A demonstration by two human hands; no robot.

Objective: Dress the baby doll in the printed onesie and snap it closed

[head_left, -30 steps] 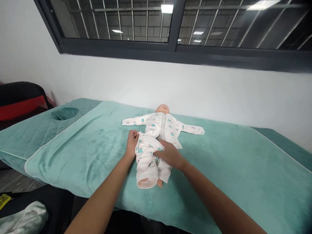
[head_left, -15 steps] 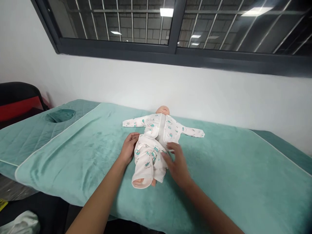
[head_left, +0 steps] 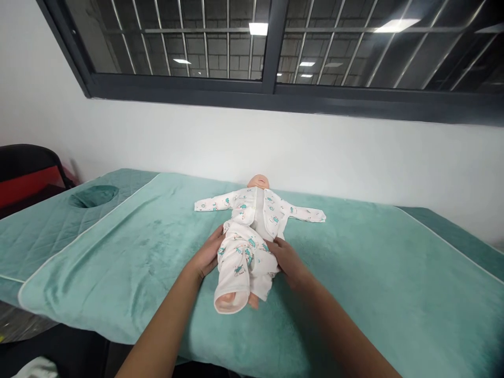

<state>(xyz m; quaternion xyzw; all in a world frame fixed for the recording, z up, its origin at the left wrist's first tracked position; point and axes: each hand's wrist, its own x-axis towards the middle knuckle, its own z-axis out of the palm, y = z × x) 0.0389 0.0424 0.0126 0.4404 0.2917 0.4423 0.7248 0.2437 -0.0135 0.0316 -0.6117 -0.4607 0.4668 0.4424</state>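
A baby doll (head_left: 259,181) lies on its back on the green cover, arms stretched out to both sides. It wears a white printed jacket (head_left: 244,207), open down the front. White printed baby trousers (head_left: 238,257) cover its legs, bunched around the hips, with the feet partly showing at the cuffs. My left hand (head_left: 210,251) grips the trousers at the left side of the waist, its fingertips partly hidden by the cloth. On the opposite side my right hand (head_left: 286,258) holds the trousers near the hip, fingers bent against the fabric.
The soft green cover (head_left: 366,262) spreads over a padded bed with a face hole (head_left: 94,196) at the left. Behind it rise a white wall (head_left: 165,139) and a barred window. A black and red chair (head_left: 29,176) stands at the far left.
My right hand has closed in on the right side of the trousers and pulled that side outward. My left hand stays at the left waist. The view has shifted slightly.
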